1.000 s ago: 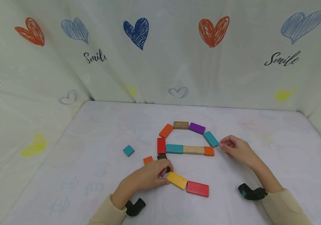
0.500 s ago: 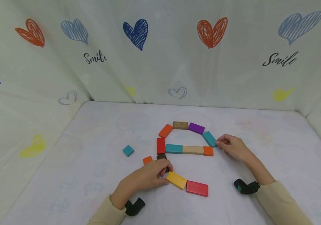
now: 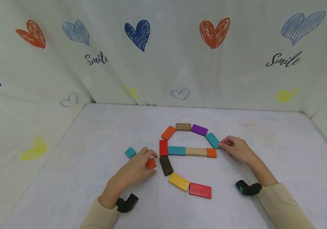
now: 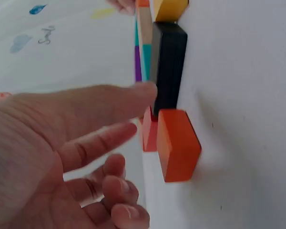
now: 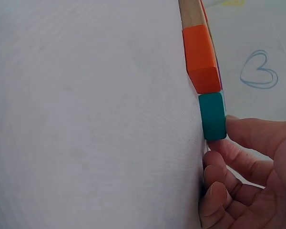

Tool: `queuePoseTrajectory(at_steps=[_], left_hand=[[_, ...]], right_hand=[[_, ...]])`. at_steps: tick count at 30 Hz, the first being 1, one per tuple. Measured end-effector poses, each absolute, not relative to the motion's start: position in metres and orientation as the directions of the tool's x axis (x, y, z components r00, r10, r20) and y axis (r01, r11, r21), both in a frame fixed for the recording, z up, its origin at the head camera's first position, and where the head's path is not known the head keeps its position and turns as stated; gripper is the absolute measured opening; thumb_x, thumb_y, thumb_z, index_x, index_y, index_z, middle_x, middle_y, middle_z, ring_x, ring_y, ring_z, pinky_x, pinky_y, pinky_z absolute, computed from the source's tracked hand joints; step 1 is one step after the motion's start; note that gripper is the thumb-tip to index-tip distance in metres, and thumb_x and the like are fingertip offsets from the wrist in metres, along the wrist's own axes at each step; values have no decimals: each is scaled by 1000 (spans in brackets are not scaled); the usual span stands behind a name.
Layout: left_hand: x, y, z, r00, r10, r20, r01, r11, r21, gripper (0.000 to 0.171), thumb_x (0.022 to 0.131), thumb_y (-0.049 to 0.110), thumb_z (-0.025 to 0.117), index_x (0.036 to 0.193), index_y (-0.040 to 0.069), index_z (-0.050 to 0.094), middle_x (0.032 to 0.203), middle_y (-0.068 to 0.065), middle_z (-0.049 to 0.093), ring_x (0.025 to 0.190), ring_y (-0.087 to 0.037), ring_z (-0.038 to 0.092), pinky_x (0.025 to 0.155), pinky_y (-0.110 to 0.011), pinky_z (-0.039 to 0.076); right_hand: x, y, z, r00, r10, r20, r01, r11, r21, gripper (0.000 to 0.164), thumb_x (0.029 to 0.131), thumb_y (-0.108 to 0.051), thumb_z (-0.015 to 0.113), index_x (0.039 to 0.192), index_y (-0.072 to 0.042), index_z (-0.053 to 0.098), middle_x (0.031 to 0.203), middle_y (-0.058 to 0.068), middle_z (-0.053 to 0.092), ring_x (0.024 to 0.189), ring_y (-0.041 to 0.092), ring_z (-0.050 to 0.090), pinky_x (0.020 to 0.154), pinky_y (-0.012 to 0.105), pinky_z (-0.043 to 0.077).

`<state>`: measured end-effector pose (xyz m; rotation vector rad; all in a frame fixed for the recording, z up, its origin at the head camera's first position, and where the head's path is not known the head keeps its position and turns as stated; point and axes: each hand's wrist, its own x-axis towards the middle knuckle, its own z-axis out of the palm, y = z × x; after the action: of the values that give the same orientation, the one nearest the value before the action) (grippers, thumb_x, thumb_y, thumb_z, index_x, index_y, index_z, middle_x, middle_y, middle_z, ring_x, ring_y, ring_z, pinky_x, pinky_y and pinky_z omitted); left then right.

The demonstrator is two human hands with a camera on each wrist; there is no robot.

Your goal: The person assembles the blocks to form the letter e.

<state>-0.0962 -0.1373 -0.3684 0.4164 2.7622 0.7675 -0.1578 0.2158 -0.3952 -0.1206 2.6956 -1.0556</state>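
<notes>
In the head view my left hand [image 3: 136,167] reaches round a small orange block [image 3: 151,163], thumb and fingers on either side. The left wrist view shows those fingers spread beside the orange block [image 4: 178,145], with a gap to it. My right hand [image 3: 236,148] pinches the near end of a teal block [image 3: 212,140] between thumb and index finger; its other fingers curl beneath, as the right wrist view shows. That teal block [image 5: 213,116] lies beside the orange end block [image 5: 200,57] of the middle row.
Flat blocks form an outline like a lowercase e: wooden [image 3: 183,127], purple [image 3: 199,129], red [image 3: 163,148], black [image 3: 166,166], yellow [image 3: 179,182] and another red [image 3: 200,190]. A loose teal block [image 3: 130,152] lies left on the white table [image 3: 66,178]. A printed curtain [image 3: 163,63] hangs behind.
My left hand has let go of the black block and moved left to the loose orange one. My right hand has shifted slightly left, onto the end of the teal block.
</notes>
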Motion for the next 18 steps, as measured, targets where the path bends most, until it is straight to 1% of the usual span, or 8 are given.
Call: queuePoseTrajectory(at_steps=[3, 6, 12, 18], left_hand=[[-98, -141, -369, -947, 282, -151, 178, 857, 484, 36, 77, 14, 74, 109, 10, 57, 95, -1, 50, 84, -13, 51, 73, -27, 49], [-99, -143, -370, -950, 273, -150, 174, 865, 470, 35, 76, 13, 75, 107, 10, 58, 96, -1, 51, 86, -14, 52, 75, -30, 49], [-100, -144, -373, -947, 288, -140, 200, 872, 447, 31, 76, 10, 74, 103, 7, 61, 91, -1, 52, 83, -13, 50, 75, -30, 49], [-100, -143, -375, -952, 264, -153, 178, 889, 421, 29, 77, 11, 73, 102, 3, 61, 92, -2, 53, 82, -14, 50, 76, -31, 49]], right_hand=[[-159, 216, -395, -966, -167, -197, 12, 733, -680, 32, 93, -26, 56, 107, 4, 56, 76, 5, 53, 70, 17, 48, 58, 22, 41], [-159, 216, -395, -966, -167, -199, 14, 733, -680, 32, 93, -26, 56, 106, 4, 56, 75, 5, 52, 69, 17, 48, 58, 22, 41], [-159, 217, -396, -964, -157, -214, 29, 739, -673, 33, 93, -26, 56, 107, 3, 56, 75, 4, 52, 68, 17, 47, 58, 23, 41], [-159, 217, -396, -964, -156, -214, 29, 742, -670, 33, 93, -26, 56, 108, 4, 56, 76, 5, 53, 69, 17, 48, 58, 23, 41]])
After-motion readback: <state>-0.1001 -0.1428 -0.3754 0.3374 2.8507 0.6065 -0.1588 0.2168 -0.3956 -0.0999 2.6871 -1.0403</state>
